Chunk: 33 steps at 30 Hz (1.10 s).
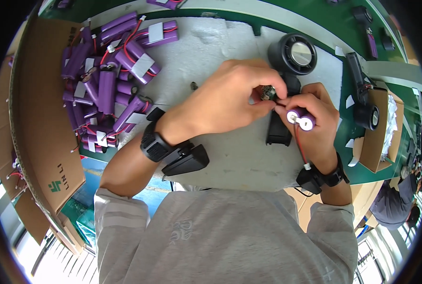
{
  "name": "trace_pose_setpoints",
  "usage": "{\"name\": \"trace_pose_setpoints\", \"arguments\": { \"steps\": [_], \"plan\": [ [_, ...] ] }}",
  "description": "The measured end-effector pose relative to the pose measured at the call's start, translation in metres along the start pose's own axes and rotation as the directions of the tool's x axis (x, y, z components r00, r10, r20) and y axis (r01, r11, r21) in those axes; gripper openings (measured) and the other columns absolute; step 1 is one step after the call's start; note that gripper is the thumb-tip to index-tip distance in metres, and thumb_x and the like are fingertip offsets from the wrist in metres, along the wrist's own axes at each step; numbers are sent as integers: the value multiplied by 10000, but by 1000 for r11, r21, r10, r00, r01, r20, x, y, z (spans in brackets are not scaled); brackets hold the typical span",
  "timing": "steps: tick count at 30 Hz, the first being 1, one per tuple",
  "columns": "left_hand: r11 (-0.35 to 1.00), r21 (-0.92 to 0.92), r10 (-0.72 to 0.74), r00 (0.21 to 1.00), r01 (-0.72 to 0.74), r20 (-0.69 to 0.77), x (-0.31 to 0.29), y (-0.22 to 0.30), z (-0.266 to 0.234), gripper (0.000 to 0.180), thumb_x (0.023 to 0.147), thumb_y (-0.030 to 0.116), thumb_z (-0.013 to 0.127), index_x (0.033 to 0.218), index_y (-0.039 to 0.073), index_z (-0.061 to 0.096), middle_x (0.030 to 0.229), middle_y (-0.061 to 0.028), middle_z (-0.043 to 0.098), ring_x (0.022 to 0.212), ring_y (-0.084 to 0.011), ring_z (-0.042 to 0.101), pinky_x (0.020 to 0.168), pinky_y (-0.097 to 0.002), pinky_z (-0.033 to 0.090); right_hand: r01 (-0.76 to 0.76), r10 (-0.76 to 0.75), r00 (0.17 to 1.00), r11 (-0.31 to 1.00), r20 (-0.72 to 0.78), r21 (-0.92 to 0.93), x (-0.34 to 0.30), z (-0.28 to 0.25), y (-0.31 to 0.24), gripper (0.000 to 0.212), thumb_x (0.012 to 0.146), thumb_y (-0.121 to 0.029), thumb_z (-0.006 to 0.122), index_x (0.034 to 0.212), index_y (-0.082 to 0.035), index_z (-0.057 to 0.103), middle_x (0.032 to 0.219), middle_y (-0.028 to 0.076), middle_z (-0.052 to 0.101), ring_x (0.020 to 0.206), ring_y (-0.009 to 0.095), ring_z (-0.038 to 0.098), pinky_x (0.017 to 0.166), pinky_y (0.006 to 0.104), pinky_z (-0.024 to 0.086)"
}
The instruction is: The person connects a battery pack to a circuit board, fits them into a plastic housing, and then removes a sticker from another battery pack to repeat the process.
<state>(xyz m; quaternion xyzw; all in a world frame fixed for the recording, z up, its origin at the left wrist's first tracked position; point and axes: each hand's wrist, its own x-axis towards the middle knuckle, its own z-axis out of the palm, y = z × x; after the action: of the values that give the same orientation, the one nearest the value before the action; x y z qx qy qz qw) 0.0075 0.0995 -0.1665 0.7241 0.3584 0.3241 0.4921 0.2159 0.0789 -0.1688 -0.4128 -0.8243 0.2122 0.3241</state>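
My left hand (pixel 234 97) is closed, its thumb and forefinger pinching a small round circuit board (pixel 267 93). My right hand (pixel 310 106) is closed around a purple two-cell battery pack (pixel 302 118), whose white ends face me. A red lead with a white plug (pixel 307 166) hangs from the pack. The fingertips of both hands meet beside the board, where thin wires are mostly hidden. Beneath the hands lies a black handheld device with a round head (pixel 292 53) and a handle (pixel 279 128); the hands cover its middle.
Many purple battery packs (pixel 106 90) are heaped at the left, beside a tall cardboard box (pixel 45 118). A white foam mat (pixel 211 42) covers the green bench. Another black device (pixel 366 116) lies at the right near a small open carton (pixel 379 151). A person (pixel 395 203) is in the right background.
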Motion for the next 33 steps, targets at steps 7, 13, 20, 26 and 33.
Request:
{"name": "trace_pose_setpoints", "arguments": {
  "steps": [7, 13, 20, 26, 33],
  "plan": [
    [993, -119, 16, 999, -12, 34, 1, -10, 3, 224, 779, -79, 690, 972, 32, 674, 926, -44, 609, 808, -142, 589, 686, -242, 505, -191, 323, 928, 840, -184, 509, -10, -3, 4, 187, 934, -141, 591, 1078, -25, 574, 859, 81, 605, 760, 143, 566, 661, 264, 460],
    [977, -212, -29, 1000, 30, 9, 3, -12, 7, 151, 750, 54, 744, 886, 27, 683, 843, -61, 649, 708, -173, 606, 632, -285, 505, -232, 327, 931, 875, -164, 424, -8, 0, 12, 207, 991, -198, 518, 1054, -21, 606, 915, 95, 595, 746, 144, 557, 646, 262, 460],
    [979, -203, 35, 999, -34, -2, 6, -16, 10, 196, 782, 171, 785, 873, 25, 692, 800, -48, 634, 665, -149, 574, 603, -261, 482, -5, 33, 974, 992, -225, 126, -7, 2, 23, 90, 881, -71, 652, 960, -30, 637, 941, 102, 559, 708, 154, 536, 618, 257, 437],
    [951, -296, -105, 994, 93, -26, 5, -18, 9, 197, 840, 185, 747, 870, 0, 688, 739, -62, 640, 633, -106, 577, 577, -242, 470, -51, 56, 982, 998, -183, 33, -6, -4, 14, 149, 792, -32, 728, 917, -30, 647, 924, 80, 540, 696, 133, 501, 579, 251, 397],
    [899, -334, -286, 957, 282, 39, 13, 19, -24, 218, 875, 185, 720, 896, -30, 696, 724, -74, 670, 640, -76, 596, 563, -237, 482, 197, -206, 954, 978, -216, -62, 24, -24, -5, 170, 723, -14, 749, 879, -38, 685, 893, 66, 521, 686, 140, 502, 549, 242, 376]
  ]
}}
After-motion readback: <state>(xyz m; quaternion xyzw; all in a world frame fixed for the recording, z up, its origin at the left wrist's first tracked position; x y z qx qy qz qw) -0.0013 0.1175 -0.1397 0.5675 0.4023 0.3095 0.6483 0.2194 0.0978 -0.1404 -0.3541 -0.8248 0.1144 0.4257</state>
